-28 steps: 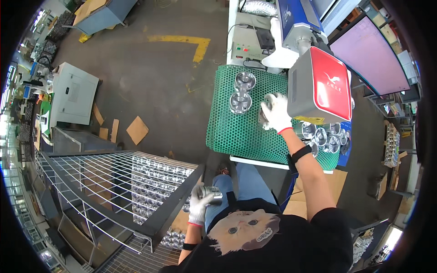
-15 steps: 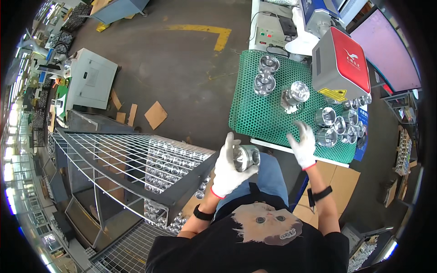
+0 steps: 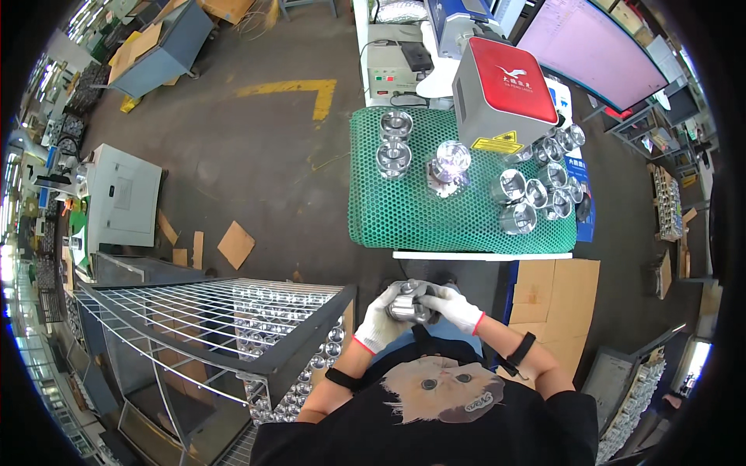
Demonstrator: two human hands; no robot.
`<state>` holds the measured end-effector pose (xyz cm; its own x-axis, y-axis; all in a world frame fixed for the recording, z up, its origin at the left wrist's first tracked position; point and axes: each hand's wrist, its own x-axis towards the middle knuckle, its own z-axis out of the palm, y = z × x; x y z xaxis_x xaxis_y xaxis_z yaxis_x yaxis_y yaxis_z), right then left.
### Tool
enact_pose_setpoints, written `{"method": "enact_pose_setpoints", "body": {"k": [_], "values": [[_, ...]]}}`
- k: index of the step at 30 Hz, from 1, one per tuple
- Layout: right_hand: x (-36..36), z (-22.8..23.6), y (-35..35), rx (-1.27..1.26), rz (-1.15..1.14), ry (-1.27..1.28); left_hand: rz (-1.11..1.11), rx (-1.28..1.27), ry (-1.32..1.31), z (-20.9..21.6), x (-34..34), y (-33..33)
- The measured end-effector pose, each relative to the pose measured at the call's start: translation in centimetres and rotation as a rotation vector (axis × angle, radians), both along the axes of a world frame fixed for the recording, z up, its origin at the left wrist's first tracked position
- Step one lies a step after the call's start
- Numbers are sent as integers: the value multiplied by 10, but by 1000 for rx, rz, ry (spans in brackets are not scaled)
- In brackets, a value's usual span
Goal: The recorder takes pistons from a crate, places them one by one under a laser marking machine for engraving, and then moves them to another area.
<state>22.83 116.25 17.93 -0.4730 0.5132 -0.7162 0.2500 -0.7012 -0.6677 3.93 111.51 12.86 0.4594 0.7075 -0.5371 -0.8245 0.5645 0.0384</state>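
In front of my waist, both white-gloved hands are closed around one silver metal piston (image 3: 409, 306). My left hand (image 3: 378, 323) wraps its left side, and my right hand (image 3: 457, 307) grips it from the right. The gloves cover part of the piston. Beyond my hands, on a green perforated mat (image 3: 373, 210), another piston (image 3: 452, 158) sits on a small fixture, with a bright purplish glow around it. Two more pistons (image 3: 394, 158) stand to its left. A group of several pistons (image 3: 519, 217) stands to its right.
A grey machine head with a red top (image 3: 509, 81) overhangs the mat. Behind stand a control box (image 3: 392, 74) and a large monitor (image 3: 594, 50). At my left is a wire-mesh rack (image 3: 194, 307) beside rows of pistons. Flattened cardboard (image 3: 552, 311) lies at right.
My right hand has come in from near the mat and joined my left on the piston, now nearer my body. The view has shifted right. A purplish glow has appeared at the fixture.
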Motion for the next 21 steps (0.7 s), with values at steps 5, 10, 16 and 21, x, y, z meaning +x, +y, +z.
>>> {"method": "enact_pose_setpoints", "body": {"k": [5, 10, 16, 21], "values": [[-14, -22, 46, 100, -53, -214, 66, -10, 172, -19, -8, -3], [-41, -47, 143, 567, 16, -436, 120, 9, 424, -9, -35, -8], [-78, -70, 195, 713, 55, -724, 203, -26, 518, -5, -39, -15], [-64, -78, 185, 618, -95, -389, 139, -62, 502, -12, -30, 4]]}}
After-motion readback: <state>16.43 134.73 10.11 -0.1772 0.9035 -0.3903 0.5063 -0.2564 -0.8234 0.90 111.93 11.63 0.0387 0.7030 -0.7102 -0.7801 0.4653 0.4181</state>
